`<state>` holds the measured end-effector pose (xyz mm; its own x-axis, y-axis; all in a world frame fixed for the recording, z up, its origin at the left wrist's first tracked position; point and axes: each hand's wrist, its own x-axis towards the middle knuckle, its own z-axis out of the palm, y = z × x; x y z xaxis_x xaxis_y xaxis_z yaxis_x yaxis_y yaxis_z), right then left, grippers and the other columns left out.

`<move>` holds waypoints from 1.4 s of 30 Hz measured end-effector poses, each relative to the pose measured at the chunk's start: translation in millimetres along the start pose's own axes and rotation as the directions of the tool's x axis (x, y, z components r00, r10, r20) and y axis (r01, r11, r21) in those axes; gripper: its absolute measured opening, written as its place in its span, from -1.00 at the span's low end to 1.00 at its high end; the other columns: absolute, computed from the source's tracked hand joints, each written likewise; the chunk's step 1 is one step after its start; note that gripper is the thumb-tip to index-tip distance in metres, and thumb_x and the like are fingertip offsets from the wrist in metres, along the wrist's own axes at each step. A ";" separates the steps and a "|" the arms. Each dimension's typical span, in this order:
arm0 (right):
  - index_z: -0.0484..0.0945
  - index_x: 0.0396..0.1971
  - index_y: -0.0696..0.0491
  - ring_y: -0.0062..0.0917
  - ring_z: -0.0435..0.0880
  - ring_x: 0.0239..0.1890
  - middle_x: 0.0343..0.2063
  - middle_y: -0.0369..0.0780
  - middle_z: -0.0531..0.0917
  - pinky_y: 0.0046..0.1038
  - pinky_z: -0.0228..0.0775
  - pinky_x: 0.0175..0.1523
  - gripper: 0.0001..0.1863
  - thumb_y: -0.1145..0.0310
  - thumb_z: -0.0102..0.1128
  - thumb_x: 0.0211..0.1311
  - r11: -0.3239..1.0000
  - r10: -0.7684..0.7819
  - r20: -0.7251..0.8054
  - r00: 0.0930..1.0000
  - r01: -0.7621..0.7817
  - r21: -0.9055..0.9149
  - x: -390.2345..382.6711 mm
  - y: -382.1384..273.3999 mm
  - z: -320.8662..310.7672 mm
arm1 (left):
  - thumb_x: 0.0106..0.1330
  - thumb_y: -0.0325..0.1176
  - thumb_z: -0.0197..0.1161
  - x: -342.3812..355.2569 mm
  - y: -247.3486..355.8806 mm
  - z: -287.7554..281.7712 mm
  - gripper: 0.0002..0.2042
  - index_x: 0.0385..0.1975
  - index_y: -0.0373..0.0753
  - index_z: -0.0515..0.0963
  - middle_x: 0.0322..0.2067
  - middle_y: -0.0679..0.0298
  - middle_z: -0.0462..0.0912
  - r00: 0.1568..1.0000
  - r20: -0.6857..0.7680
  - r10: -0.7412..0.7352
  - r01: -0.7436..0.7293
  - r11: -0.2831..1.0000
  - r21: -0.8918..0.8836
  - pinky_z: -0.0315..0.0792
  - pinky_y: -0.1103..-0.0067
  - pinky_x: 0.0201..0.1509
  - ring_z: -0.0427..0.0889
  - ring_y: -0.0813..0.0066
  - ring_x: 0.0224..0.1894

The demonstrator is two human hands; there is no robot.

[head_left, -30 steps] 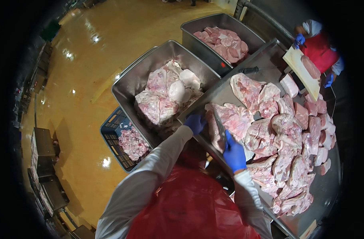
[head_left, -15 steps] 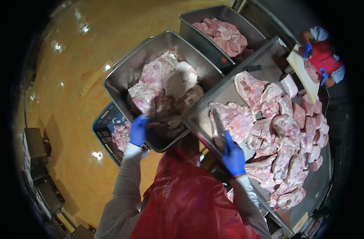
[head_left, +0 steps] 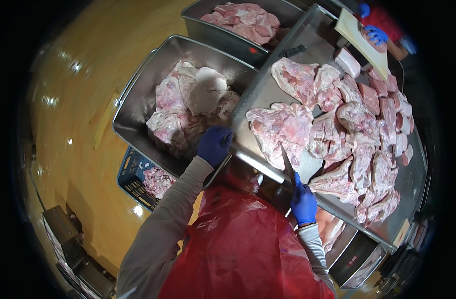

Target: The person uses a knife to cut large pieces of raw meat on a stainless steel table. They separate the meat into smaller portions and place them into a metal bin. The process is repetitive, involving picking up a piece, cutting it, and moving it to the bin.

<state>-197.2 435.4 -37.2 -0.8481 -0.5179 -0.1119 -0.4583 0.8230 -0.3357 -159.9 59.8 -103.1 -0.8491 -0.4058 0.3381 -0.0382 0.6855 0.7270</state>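
Large slab of raw pink-and-white pork (head_left: 280, 130): lumpy, pale fat marbled over pink flesh, lying flat on the near part of the stainless steel table (head_left: 260, 94), close to its front edge. The tip of a long narrow-bladed knife (head_left: 287, 162) reaches the slab's near edge, blade pointing away from the person. Right hand (head_left: 304, 202) in a blue glove, fingers wrapped closed around the knife handle, just off the table edge. Left hand (head_left: 215, 143), also blue-gloved, fingers curled loosely at the corner where the table meets the rectangular steel tub of meat pieces (head_left: 188, 109); whether it grips anything cannot be told. More raw pork cuts (head_left: 362, 124) crowd the table to the right. Below the tub, a dark blue plastic crate with meat scraps (head_left: 146, 179) sits on the yellow floor (head_left: 78, 99).
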 end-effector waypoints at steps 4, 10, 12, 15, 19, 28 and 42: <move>0.43 0.44 -0.07 -0.13 0.69 -0.34 -0.34 0.00 0.67 -0.19 0.51 -0.26 -0.35 0.53 0.14 0.32 0.978 0.050 -0.036 0.998 -0.042 0.205 -11.0 14.5 0.4 | 0.32 -0.39 0.32 -1.9 21.0 13.3 -0.89 -0.22 -0.22 0.67 -0.26 0.07 0.69 0.962 0.265 -0.072 0.115 0.982 -0.151 0.56 0.26 -0.05 0.68 0.01 -0.16; 0.66 0.07 0.14 -0.38 0.68 -0.43 -0.37 -0.06 0.70 -0.34 0.48 -0.29 -0.71 0.45 0.22 0.40 0.805 0.311 -0.072 0.948 -0.222 0.551 -33.7 69.8 40.6 | 0.32 -0.39 0.32 -84.0 26.5 11.3 -0.88 -0.24 -0.26 0.66 -0.25 0.04 0.70 0.982 0.184 -0.035 0.025 0.998 0.056 0.57 0.26 -0.12 0.70 0.00 -0.21; 0.65 -0.15 0.16 -0.53 0.64 -0.47 -0.41 -0.17 0.65 -0.42 0.48 -0.37 -0.88 0.46 0.21 0.43 0.806 0.182 -0.188 0.965 -0.037 0.590 -30.5 83.2 48.2 | 0.33 -0.35 0.31 -112.9 26.2 21.1 -0.87 -0.24 -0.24 0.68 -0.24 0.03 0.71 0.923 0.342 -0.175 0.165 0.985 0.059 0.56 0.24 -0.10 0.70 -0.01 -0.20; 0.60 -0.13 0.19 -0.69 0.63 -0.51 -0.37 -0.27 0.62 -0.60 0.52 -0.50 -0.90 0.50 0.18 0.47 0.375 0.291 0.099 0.952 -0.208 0.903 -31.7 90.2 49.4 | 0.38 -0.25 0.25 -158.8 1.4 61.0 -0.81 -0.22 -0.18 0.72 -0.22 0.05 0.73 0.826 0.477 -0.299 0.253 0.954 0.160 0.57 0.22 -0.05 0.69 -0.02 -0.16; 0.56 -0.15 0.17 -0.71 0.53 -0.66 -0.52 -0.31 0.62 -0.60 0.40 -0.54 -0.92 0.49 0.14 0.51 0.335 0.312 0.104 0.944 -0.212 0.918 -26.1 93.5 51.5 | 0.45 -0.07 0.13 -218.8 -100.6 171.8 -0.68 -0.18 -0.11 0.75 -0.18 0.11 0.76 0.459 0.875 -0.156 -0.358 0.868 0.343 0.57 0.19 0.01 0.70 -0.04 -0.11; 0.59 0.02 0.20 -0.79 0.50 -0.61 -0.50 -0.35 0.61 -0.68 0.32 -0.48 -0.78 0.52 0.07 0.50 0.334 0.333 0.219 0.917 -0.332 0.883 -35.8 95.6 33.3 | 0.36 -0.20 0.18 -268.0 -69.1 386.2 -0.83 -0.35 -0.06 0.68 -0.32 0.20 0.72 0.896 0.238 -0.374 0.209 0.830 0.518 0.58 0.31 -0.05 0.70 0.20 -0.22; 0.53 0.07 0.20 -0.75 0.51 -0.61 -0.45 -0.32 0.59 -0.65 0.37 -0.53 -0.78 0.55 0.09 0.51 0.294 0.375 0.191 0.907 -0.312 0.904 -37.5 91.3 48.2 | 0.39 -0.20 0.21 -249.1 -53.9 339.4 -0.82 -0.28 -0.10 0.72 -0.30 0.16 0.74 0.557 0.656 -0.510 0.029 0.801 0.598 0.59 0.34 0.01 0.73 0.21 -0.17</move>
<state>-194.3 518.7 -108.7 -0.8904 -0.2058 -0.4060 0.3701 0.1921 -0.9089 -125.1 329.1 -429.3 -0.7987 -0.1790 -0.5745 -0.3704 0.8987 0.2349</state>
